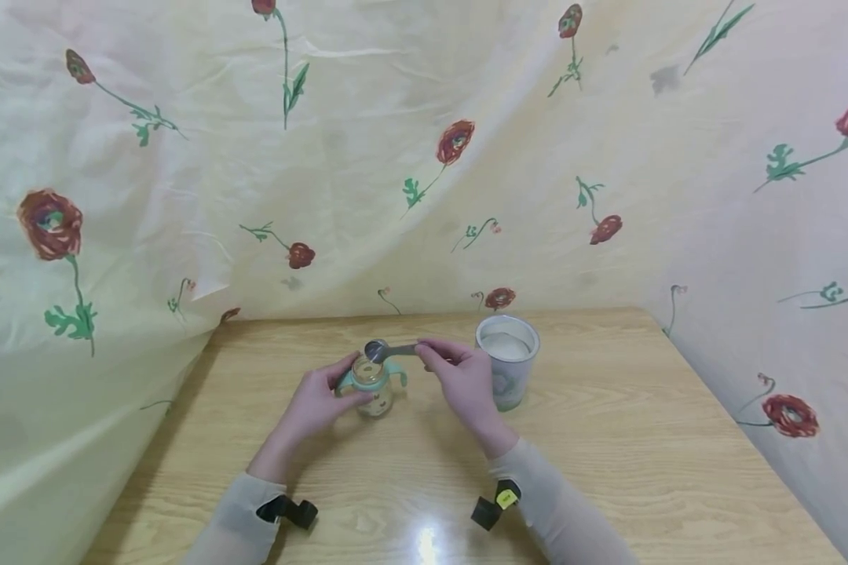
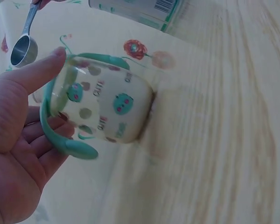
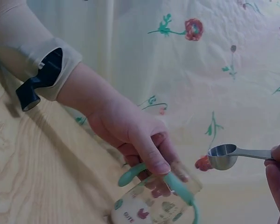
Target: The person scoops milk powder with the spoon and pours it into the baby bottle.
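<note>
A clear baby bottle (image 1: 378, 403) with green handles and printed cartoon faces stands on the wooden table. White contents fill its lower part in the left wrist view. My left hand (image 1: 316, 406) grips it around the neck from the left, thumb in front by a green handle (image 2: 79, 148). A metal measuring spoon (image 1: 399, 351) is pinched by its handle in my right hand (image 1: 464, 382). Its bowl (image 3: 222, 157) is just above the bottle's open mouth in the head view, and bare metal shows inside it.
Right behind my right hand stands an open canister (image 1: 511, 380) with white powder inside. The wooden table (image 1: 629, 424) extends to both sides. Flower-printed cloth (image 1: 367, 157) hangs along its back and sides.
</note>
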The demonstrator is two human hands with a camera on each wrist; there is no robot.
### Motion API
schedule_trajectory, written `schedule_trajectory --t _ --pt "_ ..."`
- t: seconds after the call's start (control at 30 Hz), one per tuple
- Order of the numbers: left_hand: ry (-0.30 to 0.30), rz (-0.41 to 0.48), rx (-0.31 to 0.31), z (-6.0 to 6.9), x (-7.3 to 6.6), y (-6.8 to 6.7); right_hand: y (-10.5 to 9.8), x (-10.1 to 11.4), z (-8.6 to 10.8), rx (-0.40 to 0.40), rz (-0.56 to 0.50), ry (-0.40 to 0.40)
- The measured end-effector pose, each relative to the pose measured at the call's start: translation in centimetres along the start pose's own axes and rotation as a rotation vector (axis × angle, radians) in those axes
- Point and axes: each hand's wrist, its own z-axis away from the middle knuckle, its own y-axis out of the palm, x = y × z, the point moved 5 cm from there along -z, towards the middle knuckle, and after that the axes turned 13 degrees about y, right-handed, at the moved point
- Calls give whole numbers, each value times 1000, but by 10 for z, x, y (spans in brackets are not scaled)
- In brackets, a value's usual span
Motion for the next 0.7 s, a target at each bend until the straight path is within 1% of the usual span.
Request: schedule_trajectory --t 0.07,0.13,0.2,0.27,0.37,0.5,0.63,0.7 --pt "31 -16 -13 -1 -4 -1 -4 1 -1 -9 -14 22" --pt "64 -44 -39 -3 -8 -2 -10 3 -2 -22 -24 42" --pt "95 -74 -70 -7 -13 -4 -16 7 -3 -35 -32 55" --pt "115 -101 -102 -10 -19 -6 -21 11 -3 -45 -35 51" --pt "152 -98 -120 -15 -27 -6 -31 17 -3 -64 -44 28" --pt "206 -79 -135 -20 -39 -2 -46 22 -3 -99 -56 -22" --pt "272 -75 -195 -27 -52 3 -64 27 -4 -138 -37 -70" --pt "309 -62 -223 -31 -59 6 -72 28 -4 -157 -21 -79"
